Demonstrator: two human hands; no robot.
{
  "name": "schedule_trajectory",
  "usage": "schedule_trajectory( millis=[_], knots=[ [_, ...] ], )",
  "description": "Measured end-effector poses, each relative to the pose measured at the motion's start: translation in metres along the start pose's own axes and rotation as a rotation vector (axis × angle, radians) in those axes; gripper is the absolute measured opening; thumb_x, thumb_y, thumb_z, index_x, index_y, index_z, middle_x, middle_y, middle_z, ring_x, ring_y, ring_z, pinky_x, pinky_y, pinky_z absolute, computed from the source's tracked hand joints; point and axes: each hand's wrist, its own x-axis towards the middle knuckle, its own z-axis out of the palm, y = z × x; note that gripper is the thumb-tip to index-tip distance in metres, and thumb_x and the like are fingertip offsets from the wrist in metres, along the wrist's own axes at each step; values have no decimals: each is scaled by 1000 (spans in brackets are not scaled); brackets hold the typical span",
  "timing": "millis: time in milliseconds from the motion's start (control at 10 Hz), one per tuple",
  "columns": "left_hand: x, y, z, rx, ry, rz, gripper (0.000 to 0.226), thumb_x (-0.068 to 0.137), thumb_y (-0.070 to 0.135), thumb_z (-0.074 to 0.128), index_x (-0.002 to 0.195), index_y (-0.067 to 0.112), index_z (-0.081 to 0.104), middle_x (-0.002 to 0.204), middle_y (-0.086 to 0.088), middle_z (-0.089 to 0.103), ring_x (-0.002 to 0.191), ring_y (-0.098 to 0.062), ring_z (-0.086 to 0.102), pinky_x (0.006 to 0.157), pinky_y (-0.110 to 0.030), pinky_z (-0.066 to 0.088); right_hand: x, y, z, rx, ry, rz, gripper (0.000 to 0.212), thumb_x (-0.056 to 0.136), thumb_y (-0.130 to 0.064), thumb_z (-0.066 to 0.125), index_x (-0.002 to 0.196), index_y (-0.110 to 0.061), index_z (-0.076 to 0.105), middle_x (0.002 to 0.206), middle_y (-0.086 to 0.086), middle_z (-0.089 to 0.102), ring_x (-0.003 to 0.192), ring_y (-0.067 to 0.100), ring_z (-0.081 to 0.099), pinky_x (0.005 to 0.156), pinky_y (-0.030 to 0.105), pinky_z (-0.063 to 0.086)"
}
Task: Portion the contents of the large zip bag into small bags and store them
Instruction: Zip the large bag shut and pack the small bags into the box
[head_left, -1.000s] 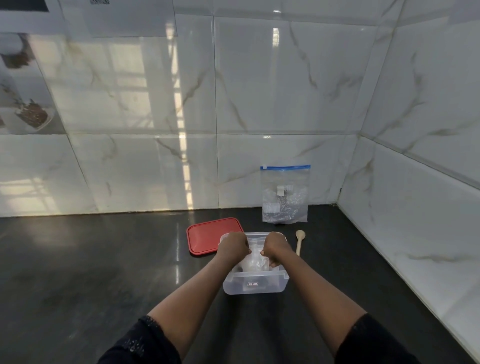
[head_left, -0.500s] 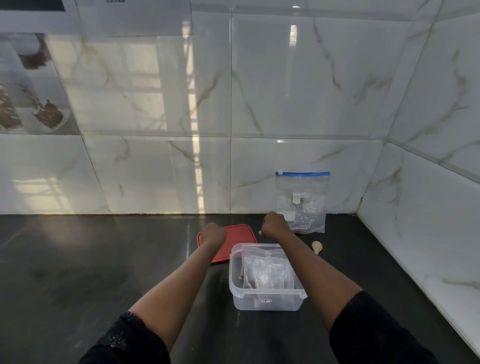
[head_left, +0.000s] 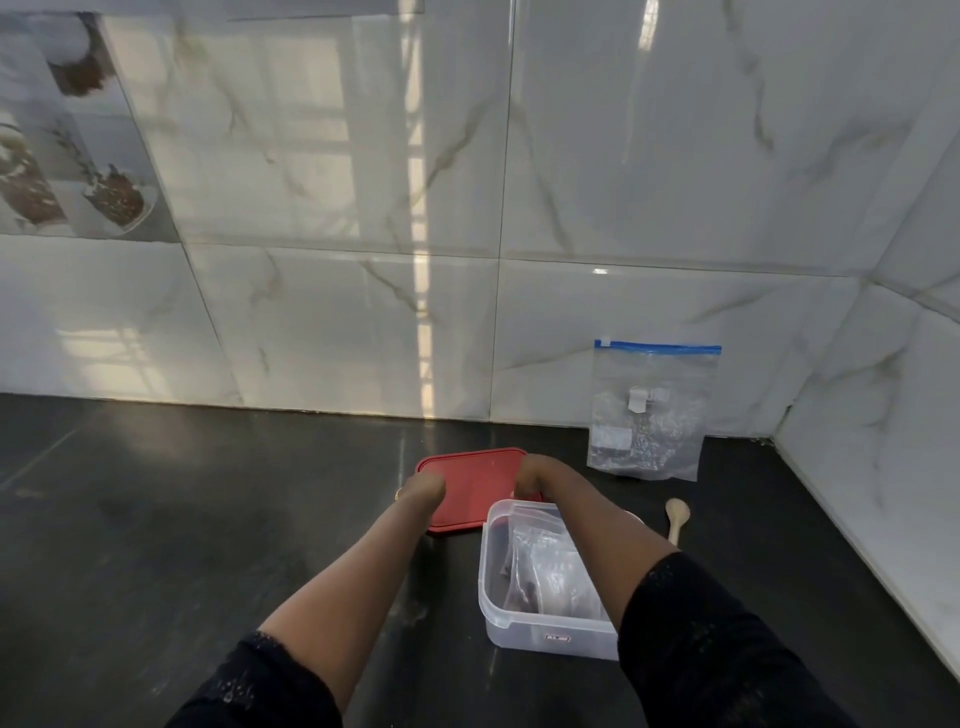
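Red lid (head_left: 475, 488) lay flat on the table (head_left: 208, 519), long axis 9–3. Left hand (head_left: 422, 488) and right hand (head_left: 537, 475) gripped its short ends, fingers curled over them. Clear container (head_left: 540, 636) at the lid's 5 o'clock held the small bags (head_left: 550, 566) upright. Large zip bag (head_left: 647, 415) stood against the wall at 1 o'clock, zip up.
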Motion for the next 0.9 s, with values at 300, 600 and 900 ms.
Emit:
schedule_trajectory(
  millis=[300,600,900],
  knots=[
    [-22,16,-7,-524,102,-48,44,87,17,32,116,-4,57,113,-16,62,102,-35,61,94,-46,50,1,12,-12,741,129,169,48,93,-23,57,130,6,48,130,24,54,117,38,56,98,46,48],
    [-126,64,-26,-1112,-70,88,54,100,41,24,125,3,53,118,-7,61,103,-24,58,91,-47,45,-30,49,-46,1463,458,137,43,95,-36,45,122,-5,56,121,16,61,110,35,60,87,48,54],
    [-155,37,-24,-1003,-312,287,8,89,0,56,84,6,56,74,-5,51,62,-11,50,58,-16,50,-96,89,-30,1570,395,86,16,79,18,56,92,8,57,96,22,57,72,27,59,76,44,54]
  ],
)
